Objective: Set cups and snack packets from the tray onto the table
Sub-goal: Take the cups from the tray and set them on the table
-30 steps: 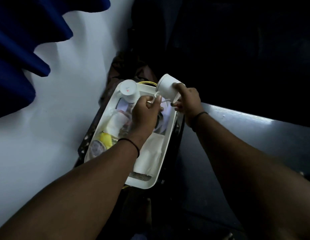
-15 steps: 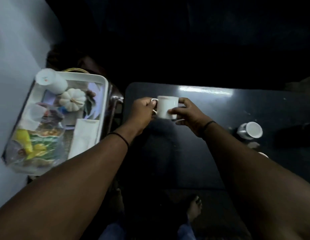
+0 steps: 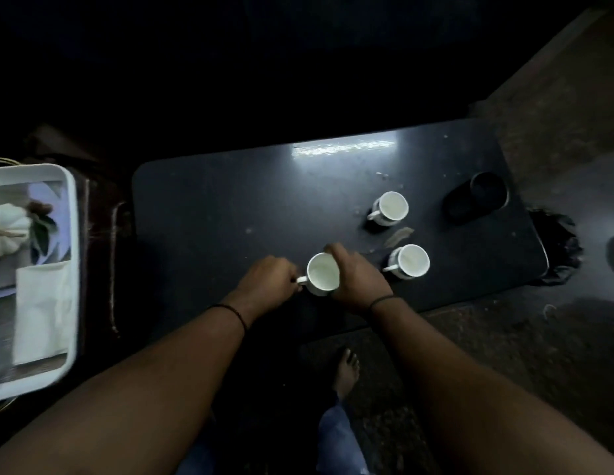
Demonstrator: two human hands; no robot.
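1. White plastic tray (image 3: 71, 241) sits at the far left, off the table, holding a folded napkin (image 3: 41, 310) and a small white pumpkin (image 3: 3, 231); no cups or snack packets are visible in the part of it that shows.
2. Reaching in from below, the left hand (image 3: 267, 282) is closed with its fingers pinching the handle of a white cup (image 3: 322, 274).
3. That cup stands upright, mouth up, near the front edge of the dark table (image 3: 213, 207).
4. Curled over the cup's right side, the right hand (image 3: 355, 275) grips its rim and wall.
5. Two more white cups stand just to the right, apart from the hands: a near cup (image 3: 411, 261) and a far cup (image 3: 390, 207).
6. Farther right lies a black cylinder (image 3: 477, 197) on its side by the table's end.
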